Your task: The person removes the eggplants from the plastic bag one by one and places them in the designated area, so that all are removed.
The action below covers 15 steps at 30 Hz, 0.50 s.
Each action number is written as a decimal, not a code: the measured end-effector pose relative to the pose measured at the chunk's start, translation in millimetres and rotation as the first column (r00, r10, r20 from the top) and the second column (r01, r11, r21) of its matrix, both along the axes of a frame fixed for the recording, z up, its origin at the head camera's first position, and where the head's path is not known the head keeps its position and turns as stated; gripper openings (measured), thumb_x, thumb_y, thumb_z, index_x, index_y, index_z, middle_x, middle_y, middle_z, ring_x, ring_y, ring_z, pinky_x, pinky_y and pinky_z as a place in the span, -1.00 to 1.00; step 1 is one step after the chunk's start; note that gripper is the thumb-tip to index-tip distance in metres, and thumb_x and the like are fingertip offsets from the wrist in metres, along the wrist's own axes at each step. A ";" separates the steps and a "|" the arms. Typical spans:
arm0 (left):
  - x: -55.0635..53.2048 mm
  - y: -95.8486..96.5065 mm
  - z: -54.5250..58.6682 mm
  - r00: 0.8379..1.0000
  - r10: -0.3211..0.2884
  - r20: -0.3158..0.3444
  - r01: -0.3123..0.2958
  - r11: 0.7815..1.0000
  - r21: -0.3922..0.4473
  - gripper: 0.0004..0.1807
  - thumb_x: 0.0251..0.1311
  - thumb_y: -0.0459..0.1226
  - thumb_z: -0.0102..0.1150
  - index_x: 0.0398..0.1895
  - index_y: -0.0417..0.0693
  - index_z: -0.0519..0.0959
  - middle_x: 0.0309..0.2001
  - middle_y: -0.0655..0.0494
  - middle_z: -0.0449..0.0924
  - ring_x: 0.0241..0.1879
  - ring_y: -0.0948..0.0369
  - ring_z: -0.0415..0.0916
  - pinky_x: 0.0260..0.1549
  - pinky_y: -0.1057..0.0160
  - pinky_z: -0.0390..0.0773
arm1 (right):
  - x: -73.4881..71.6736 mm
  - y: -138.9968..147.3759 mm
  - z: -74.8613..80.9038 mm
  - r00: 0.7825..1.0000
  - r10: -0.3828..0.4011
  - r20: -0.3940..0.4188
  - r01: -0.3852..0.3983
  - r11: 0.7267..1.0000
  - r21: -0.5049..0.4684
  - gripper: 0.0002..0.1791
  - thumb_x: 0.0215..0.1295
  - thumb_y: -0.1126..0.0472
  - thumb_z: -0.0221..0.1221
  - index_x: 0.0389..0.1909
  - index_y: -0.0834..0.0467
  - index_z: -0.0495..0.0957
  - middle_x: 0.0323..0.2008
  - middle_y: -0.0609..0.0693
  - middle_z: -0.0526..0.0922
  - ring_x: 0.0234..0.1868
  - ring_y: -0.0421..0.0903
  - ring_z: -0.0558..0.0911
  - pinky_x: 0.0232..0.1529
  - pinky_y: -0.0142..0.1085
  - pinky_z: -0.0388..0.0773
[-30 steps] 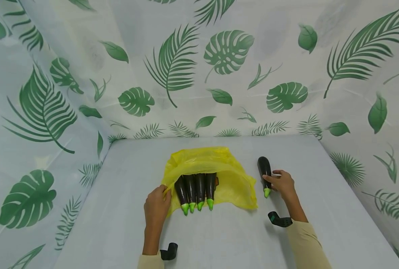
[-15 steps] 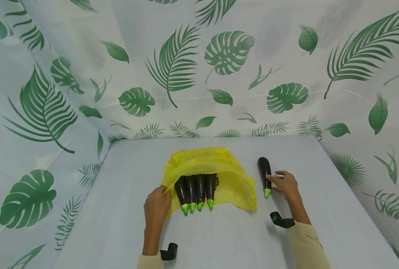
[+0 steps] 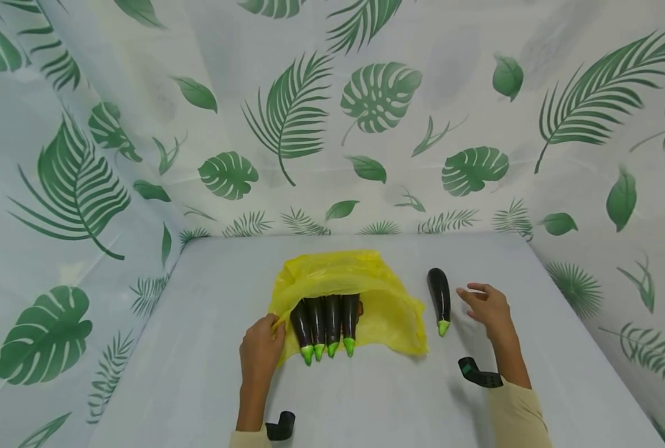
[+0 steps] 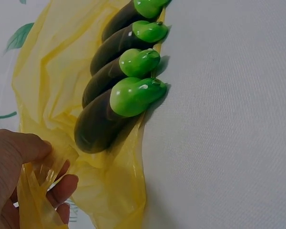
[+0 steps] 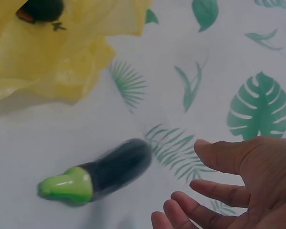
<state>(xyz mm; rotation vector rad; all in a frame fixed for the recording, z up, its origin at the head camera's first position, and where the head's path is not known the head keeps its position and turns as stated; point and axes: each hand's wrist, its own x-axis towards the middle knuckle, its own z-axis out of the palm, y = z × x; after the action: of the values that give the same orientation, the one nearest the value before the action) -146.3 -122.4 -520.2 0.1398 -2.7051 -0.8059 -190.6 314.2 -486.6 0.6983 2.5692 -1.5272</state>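
Observation:
A yellow plastic bag (image 3: 391, 317) lies with its mouth toward me. Several dark eggplants (image 3: 332, 320) with bright green stem ends lie side by side in its mouth, stems poking out past the edge. My left hand (image 3: 261, 348) pinches the bag's left edge between thumb and fingers, the film bunched in its grip in the left wrist view. To the right of the bag a single eggplant (image 3: 439, 298) rests on the table, stem toward me. My right hand (image 3: 489, 311) is beside it with fingers spread and nothing held; a gap shows between them in the right wrist view.
The white table (image 3: 377, 404) runs back to a leaf-printed sheet (image 3: 310, 124) that hangs behind and at both sides. Each wrist wears a black camera, the right camera (image 3: 478, 373) near the table's right part.
My right hand has let go of the single eggplant and drawn away to the right. The left hand keeps its grip on the bag, and the head view has tilted slightly up.

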 end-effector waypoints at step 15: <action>-0.4 0.3 -1.5 1.000 -0.012 -0.029 0.012 1.000 -0.001 -0.87 0.17 -0.26 0.29 -0.29 -0.15 0.65 -0.39 0.03 0.68 -0.45 0.14 0.58 -0.45 0.13 0.55 | 13.9 -20.1 49.5 0.974 0.063 -0.216 -0.049 0.996 0.071 -0.34 0.44 -0.13 0.00 0.33 0.27 0.32 0.19 0.32 0.47 0.05 0.10 0.60 -0.16 -0.46 0.60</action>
<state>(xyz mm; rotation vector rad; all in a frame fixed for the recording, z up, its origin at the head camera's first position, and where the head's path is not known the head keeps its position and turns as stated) -146.7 -122.1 -521.7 0.1113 -2.6820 -0.8039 -176.7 294.1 -437.1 0.4826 2.7812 -1.5912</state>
